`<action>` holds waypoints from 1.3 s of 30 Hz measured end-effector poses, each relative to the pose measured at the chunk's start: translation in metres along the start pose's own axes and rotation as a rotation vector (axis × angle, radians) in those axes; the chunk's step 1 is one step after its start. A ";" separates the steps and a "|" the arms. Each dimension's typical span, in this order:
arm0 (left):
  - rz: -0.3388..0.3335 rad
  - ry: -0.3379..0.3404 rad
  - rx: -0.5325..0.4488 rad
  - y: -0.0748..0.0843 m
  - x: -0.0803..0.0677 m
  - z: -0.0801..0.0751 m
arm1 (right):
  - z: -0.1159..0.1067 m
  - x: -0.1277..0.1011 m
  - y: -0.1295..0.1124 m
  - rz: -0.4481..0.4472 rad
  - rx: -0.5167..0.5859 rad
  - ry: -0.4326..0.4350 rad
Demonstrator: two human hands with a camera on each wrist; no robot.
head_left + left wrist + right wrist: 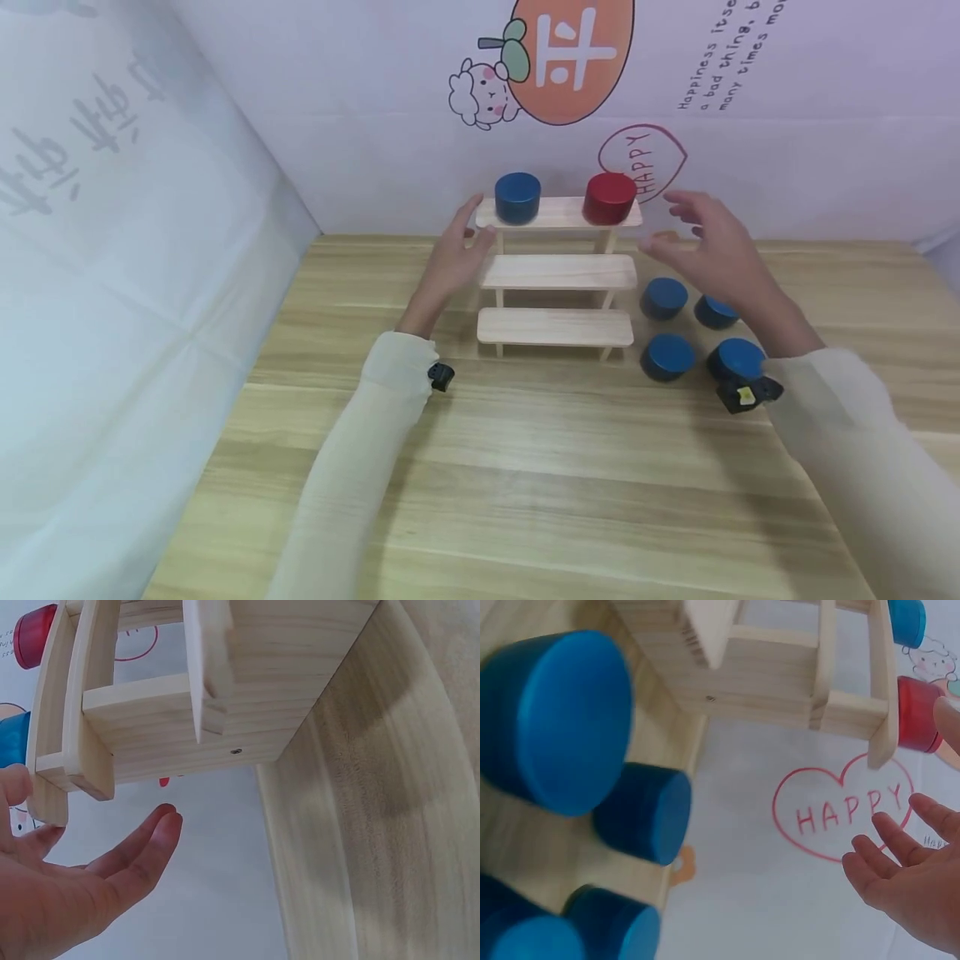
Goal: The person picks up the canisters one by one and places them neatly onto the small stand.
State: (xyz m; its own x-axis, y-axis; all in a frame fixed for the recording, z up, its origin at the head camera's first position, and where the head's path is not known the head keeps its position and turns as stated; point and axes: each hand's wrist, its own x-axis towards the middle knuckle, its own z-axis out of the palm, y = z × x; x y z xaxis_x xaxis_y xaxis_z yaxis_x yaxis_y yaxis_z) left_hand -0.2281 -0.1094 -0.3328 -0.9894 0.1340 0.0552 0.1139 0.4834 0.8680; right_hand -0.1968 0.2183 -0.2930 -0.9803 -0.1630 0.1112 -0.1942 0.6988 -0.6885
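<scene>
Wooden three-step shelf [557, 272] stands upright at 12 o'clock; blue cylinder [517, 197] and red cylinder [610, 198] on its top step.

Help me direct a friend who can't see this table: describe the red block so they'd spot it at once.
Find the three-step wooden rack standing against the back wall. On its top shelf sit two round blocks; the red block is at the right end, just beside the right hand. It is the only red one: the other block on the shelf is blue.
</scene>
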 end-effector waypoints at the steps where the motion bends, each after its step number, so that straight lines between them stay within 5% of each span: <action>1: 0.000 0.002 0.004 0.000 -0.001 0.000 | 0.000 -0.002 0.003 -0.003 0.010 0.005; 20: -0.014 -0.013 0.057 0.002 -0.016 -0.008 | -0.016 -0.060 0.056 0.033 -0.050 0.023; 39: 0.011 -0.055 0.063 0.003 -0.035 -0.012 | -0.014 -0.095 0.093 0.029 -0.029 -0.015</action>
State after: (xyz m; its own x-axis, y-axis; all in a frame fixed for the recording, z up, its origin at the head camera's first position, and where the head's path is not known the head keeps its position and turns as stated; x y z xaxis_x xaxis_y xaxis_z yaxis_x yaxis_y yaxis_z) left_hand -0.1946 -0.1229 -0.3267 -0.9819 0.1862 0.0357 0.1318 0.5350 0.8345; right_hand -0.1225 0.3084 -0.3574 -0.9851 -0.1522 0.0804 -0.1665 0.7236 -0.6699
